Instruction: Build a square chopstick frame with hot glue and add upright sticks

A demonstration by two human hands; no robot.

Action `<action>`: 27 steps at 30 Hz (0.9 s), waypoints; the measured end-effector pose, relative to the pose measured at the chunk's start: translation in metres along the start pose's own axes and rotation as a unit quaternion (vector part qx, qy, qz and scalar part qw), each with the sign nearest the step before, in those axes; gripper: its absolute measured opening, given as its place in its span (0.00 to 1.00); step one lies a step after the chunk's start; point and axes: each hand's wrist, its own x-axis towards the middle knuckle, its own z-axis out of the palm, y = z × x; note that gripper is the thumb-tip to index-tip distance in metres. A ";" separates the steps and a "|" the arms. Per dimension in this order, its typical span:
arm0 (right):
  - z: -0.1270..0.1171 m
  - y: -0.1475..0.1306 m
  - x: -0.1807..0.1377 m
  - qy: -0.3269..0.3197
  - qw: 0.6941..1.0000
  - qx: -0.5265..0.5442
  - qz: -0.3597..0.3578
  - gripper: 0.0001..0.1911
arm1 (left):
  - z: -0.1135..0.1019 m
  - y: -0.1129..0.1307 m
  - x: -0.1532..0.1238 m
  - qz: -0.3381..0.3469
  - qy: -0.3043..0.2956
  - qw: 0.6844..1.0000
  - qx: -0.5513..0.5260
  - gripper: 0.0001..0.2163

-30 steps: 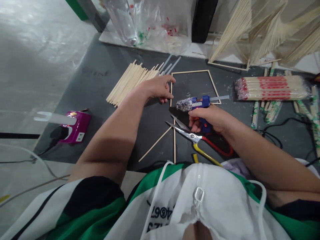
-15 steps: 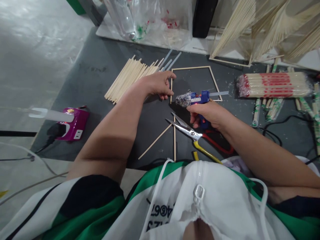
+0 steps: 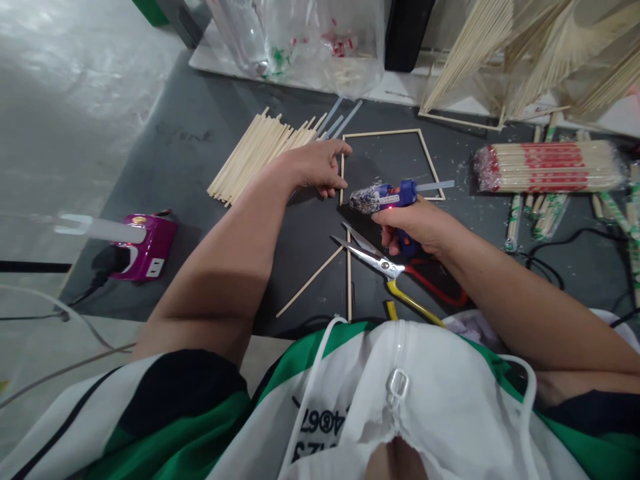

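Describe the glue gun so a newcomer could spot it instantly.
Over the grey table, just beyond the open scissors, is the right hand. It holds the glue gun: blue body, silvery nose, translucent stick jutting from its back, unlike the plain wooden sticks nearby.

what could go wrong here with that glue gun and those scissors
The nozzle of the glue gun is close to the left hand, so a slip might burn a finger, if it is hot. The scissors lie open near the right hand, which could catch a blade.
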 end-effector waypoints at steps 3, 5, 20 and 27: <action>-0.001 0.000 0.000 -0.002 1.000 -0.007 -0.007 0.08 | 0.000 0.001 0.000 -0.003 -0.001 1.000 0.000 0.37; 0.000 0.000 -0.001 0.000 1.000 -0.014 -0.011 0.09 | 0.000 0.000 0.001 -0.002 0.001 1.000 0.002 0.37; -0.013 -0.004 -0.014 0.006 0.998 -0.046 -0.033 0.12 | 0.000 -0.001 0.002 -0.004 0.016 1.000 0.005 0.37; -0.090 0.023 -0.056 0.138 0.851 -0.469 -0.194 0.23 | 0.000 -0.002 0.000 0.011 0.008 1.000 -0.016 0.36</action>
